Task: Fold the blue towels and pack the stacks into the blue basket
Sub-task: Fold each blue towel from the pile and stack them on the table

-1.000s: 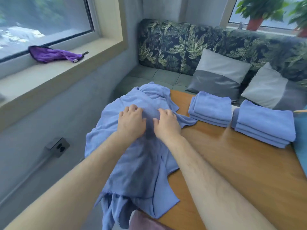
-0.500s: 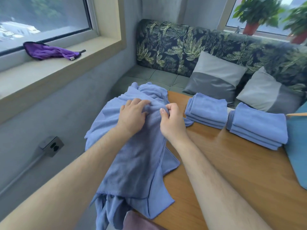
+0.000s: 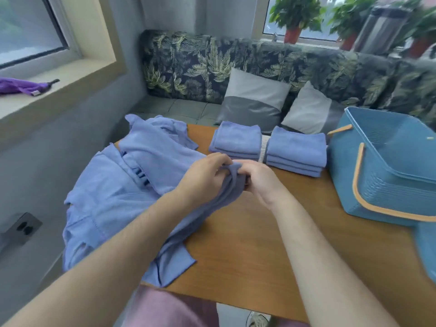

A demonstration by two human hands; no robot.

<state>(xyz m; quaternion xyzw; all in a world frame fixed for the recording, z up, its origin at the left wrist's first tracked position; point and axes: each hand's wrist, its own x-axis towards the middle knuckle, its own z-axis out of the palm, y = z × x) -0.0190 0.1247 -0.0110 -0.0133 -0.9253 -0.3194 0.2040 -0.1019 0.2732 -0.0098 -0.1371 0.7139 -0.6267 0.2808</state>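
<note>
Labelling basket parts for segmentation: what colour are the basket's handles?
Tan-orange handles on the blue basket, seen best in the head view.

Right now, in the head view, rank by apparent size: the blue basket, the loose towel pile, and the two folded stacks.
1. loose towel pile
2. blue basket, partly out of frame
3. right folded stack and left folded stack: too alike to rank
</note>
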